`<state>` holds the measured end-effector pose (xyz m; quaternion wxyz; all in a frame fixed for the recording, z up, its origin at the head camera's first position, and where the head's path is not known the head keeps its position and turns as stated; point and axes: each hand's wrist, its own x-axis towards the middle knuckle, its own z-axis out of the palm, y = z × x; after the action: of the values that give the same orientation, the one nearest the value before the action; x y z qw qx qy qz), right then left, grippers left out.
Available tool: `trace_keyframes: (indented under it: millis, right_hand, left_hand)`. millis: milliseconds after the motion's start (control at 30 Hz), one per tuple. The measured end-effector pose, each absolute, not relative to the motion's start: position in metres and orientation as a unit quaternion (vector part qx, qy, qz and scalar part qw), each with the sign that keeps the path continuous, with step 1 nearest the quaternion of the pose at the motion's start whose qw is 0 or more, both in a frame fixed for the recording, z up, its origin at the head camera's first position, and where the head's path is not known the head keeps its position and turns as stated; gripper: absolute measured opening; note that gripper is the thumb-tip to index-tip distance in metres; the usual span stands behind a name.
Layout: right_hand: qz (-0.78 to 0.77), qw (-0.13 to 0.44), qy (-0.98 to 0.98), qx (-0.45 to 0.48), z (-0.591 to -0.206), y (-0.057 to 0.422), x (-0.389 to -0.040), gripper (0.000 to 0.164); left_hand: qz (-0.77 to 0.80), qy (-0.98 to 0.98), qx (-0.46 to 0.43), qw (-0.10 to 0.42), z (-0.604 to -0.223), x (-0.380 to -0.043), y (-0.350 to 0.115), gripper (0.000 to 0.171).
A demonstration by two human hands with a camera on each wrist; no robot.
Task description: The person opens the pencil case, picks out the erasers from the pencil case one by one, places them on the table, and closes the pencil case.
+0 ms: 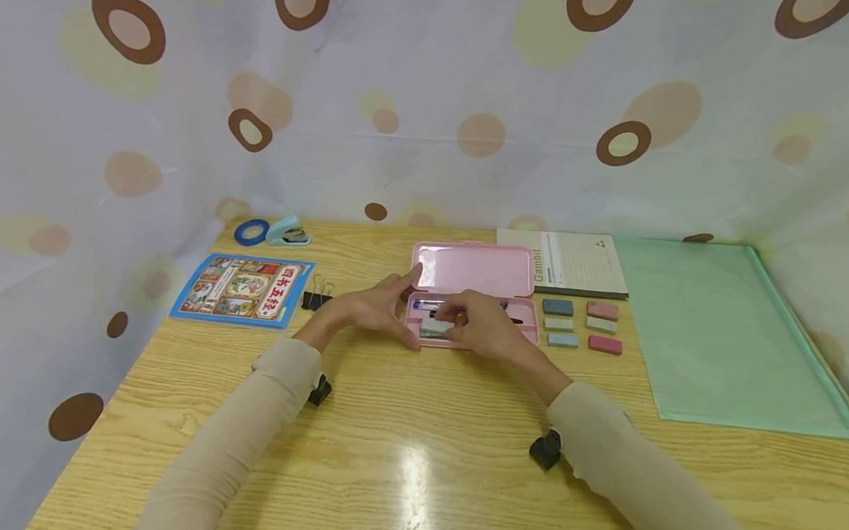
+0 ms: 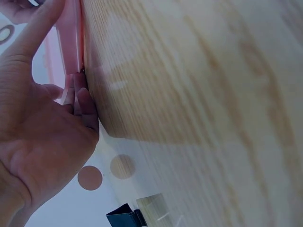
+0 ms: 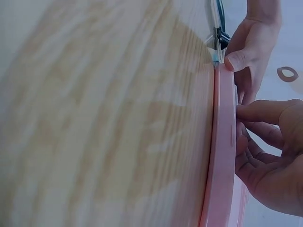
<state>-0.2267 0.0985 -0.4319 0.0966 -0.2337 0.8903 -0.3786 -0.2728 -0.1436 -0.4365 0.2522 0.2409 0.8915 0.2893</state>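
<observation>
An open pink pencil case (image 1: pixel 477 270) lies on the table with its lid tilted back. My left hand (image 1: pixel 377 301) holds its left end, thumb at the front corner and fingers spread toward the lid; in the left wrist view curled fingers (image 2: pixel 78 97) touch the pink side. My right hand (image 1: pixel 490 325) reaches into the tray, its fingertips pinching a pale eraser (image 1: pixel 435 327) in the front left part. Behind it lie pens (image 1: pixel 427 305), partly hidden by the hand. The right wrist view shows the fingers (image 3: pixel 260 111) bent over the case's front wall (image 3: pixel 225 142).
Right of the case lie several small coloured erasers (image 1: pixel 557 324). A notebook (image 1: pixel 587 264) and a green mesh folder (image 1: pixel 744 345) are beyond. To the left are a blue booklet (image 1: pixel 245 289), a black binder clip (image 1: pixel 315 300), a stapler (image 1: pixel 288 231) and blue tape (image 1: pixel 251 232).
</observation>
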Motion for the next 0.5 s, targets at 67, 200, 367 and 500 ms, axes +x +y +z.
trace_keyframes:
  millis: [67, 200, 367, 500]
  right_hand:
    - [-0.376, 0.094, 0.892, -0.232, -0.431, 0.098, -0.226, 0.022]
    - [-0.379, 0.091, 0.894, -0.222, -0.43, 0.098, -0.225, 0.023]
    - [-0.401, 0.071, 0.888, -0.215, -0.429, 0.109, -0.224, 0.024]
    - [-0.411, 0.056, 0.883, -0.221, -0.427, 0.125, -0.223, 0.022]
  left_hand:
    - [0.289, 0.892, 0.241, 0.251, -0.436, -0.273, -0.144, 0.138]
    - [0.289, 0.892, 0.24, 0.253, -0.436, -0.273, -0.144, 0.138]
    - [0.289, 0.89, 0.243, 0.254, -0.438, -0.274, -0.144, 0.138]
    - [0.292, 0.89, 0.246, 0.25, -0.438, -0.275, -0.145, 0.138]
